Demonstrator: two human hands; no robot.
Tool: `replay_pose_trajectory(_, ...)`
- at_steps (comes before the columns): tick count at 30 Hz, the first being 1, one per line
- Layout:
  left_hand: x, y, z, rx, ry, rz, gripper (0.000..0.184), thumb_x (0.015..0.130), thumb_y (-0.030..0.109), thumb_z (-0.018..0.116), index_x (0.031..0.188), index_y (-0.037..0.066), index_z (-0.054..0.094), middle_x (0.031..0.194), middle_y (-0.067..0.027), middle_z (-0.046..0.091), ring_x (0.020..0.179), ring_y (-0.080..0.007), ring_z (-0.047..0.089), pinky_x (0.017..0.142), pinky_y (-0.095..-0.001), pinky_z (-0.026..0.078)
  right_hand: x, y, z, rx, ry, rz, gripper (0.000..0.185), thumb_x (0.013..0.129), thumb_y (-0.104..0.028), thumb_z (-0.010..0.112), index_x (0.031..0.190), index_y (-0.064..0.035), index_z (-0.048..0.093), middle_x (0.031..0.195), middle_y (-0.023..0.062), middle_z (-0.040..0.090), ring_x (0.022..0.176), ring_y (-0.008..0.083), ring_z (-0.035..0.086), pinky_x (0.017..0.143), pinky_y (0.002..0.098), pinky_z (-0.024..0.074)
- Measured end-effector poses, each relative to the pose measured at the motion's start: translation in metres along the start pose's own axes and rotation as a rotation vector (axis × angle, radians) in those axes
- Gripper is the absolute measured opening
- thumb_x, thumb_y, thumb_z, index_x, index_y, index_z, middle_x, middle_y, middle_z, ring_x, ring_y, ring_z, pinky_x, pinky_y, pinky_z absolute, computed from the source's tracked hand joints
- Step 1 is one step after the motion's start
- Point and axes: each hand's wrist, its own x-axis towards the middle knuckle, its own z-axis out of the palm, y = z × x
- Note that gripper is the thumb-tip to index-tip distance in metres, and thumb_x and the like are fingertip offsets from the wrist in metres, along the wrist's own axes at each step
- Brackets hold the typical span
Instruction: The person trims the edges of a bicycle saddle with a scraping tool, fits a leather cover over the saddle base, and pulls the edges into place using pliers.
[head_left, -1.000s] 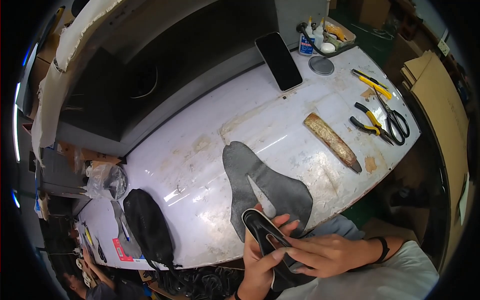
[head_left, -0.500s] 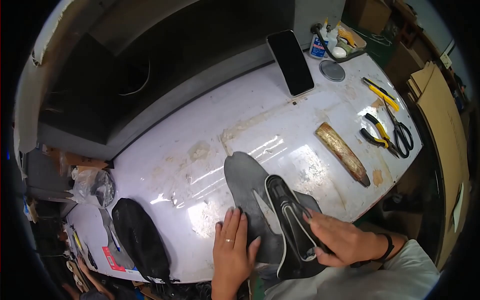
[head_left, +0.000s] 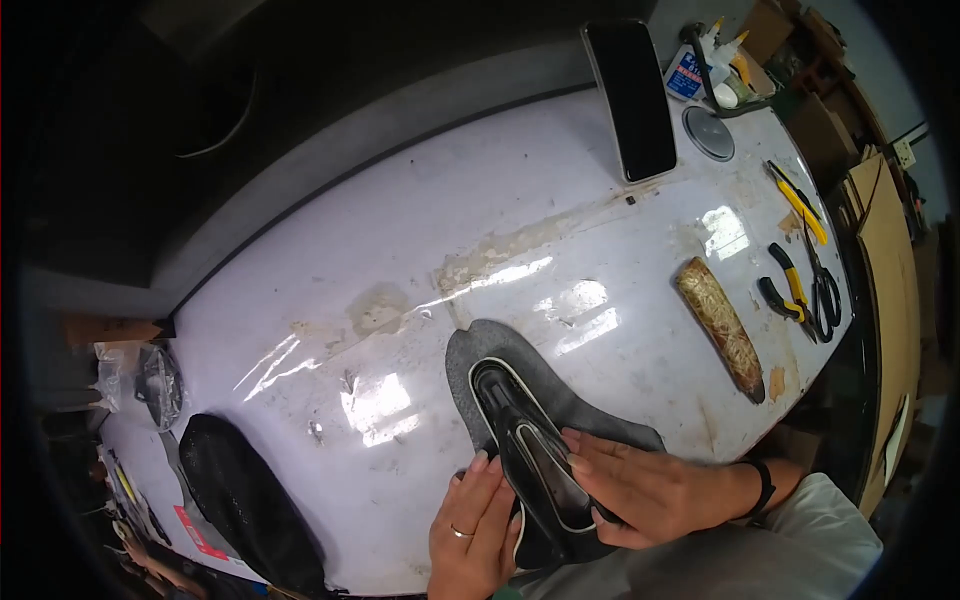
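A black, glossy shoe upper [head_left: 500, 400] with a pale edge and a long opening lies on a flat grey sheet piece [head_left: 590, 410] with a notched, rounded end. My left hand [head_left: 475, 525], wearing a ring, holds the upper's left side, fingertips close to its rim. On the opposite side my right hand [head_left: 650, 490], with a black band at the wrist, grips the edge by the opening, fingers on top and thumb lower down. The upper's near end partly disappears behind my hands.
A phone [head_left: 635, 105] leans at the back. Glue bottles [head_left: 690, 75], a round grey lid [head_left: 708, 133], a cutter [head_left: 800, 210], pliers [head_left: 785, 290], scissors [head_left: 825, 300] and a wrapped tool [head_left: 720, 330] lie rightward. A black bag-like item [head_left: 245, 500] and another person's hand [head_left: 130, 540] are left.
The black upper has shifted left and now lies over the grey piece, covering its slot. My left hand has gone from the grey piece to the upper's side. The view has shifted.
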Motion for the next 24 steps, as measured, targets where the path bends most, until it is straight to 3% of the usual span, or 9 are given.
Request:
replay_pose_trajectory(1, 0.0033, 0.0024, 0.0002, -0.023, 0.029, -0.025, 0.027, 0.096, -0.001, 0.066, 0.122, -0.006, 0.071, 0.133, -0.0279, 0.068, 0.131, -0.0503, 0.062, 0.113, -0.0572, 0.047, 0.0000, 0.0020, 0.0003, 0.003, -0.005, 0.008, 0.071, 0.096, -0.010, 0.064, 0.151, 0.0222, 0.033, 0.149, 0.0423, 0.046, 0.139, 0.0510, 0.054, 0.117, 0.0522, 0.0492)
replay_pose_trajectory(6, 0.0030, -0.0003, 0.0017, 0.018, 0.013, -0.002, 0.028, 0.096, -0.001, 0.067, 0.123, -0.007, 0.069, 0.137, -0.0282, 0.065, 0.132, -0.0494, 0.061, 0.112, -0.0569, 0.048, 0.0014, 0.0079, -0.0017, 0.012, -0.058, -0.012, 0.075, 0.097, -0.020, 0.067, 0.150, 0.0225, 0.034, 0.151, 0.0428, 0.044, 0.141, 0.0512, 0.052, 0.118, 0.0520, 0.0485)
replay_pose_trajectory(24, 0.0092, -0.0022, 0.0018, 0.013, 0.016, 0.038, 0.027, 0.091, -0.007, 0.069, 0.118, -0.010, 0.069, 0.128, -0.0279, 0.067, 0.122, -0.0531, 0.066, 0.105, -0.0581, 0.053, -0.0002, 0.0077, 0.0019, 0.013, -0.047, 0.021, 0.075, 0.095, -0.018, 0.067, 0.149, 0.0230, 0.035, 0.149, 0.0444, 0.046, 0.141, 0.0509, 0.052, 0.118, 0.0521, 0.0482)
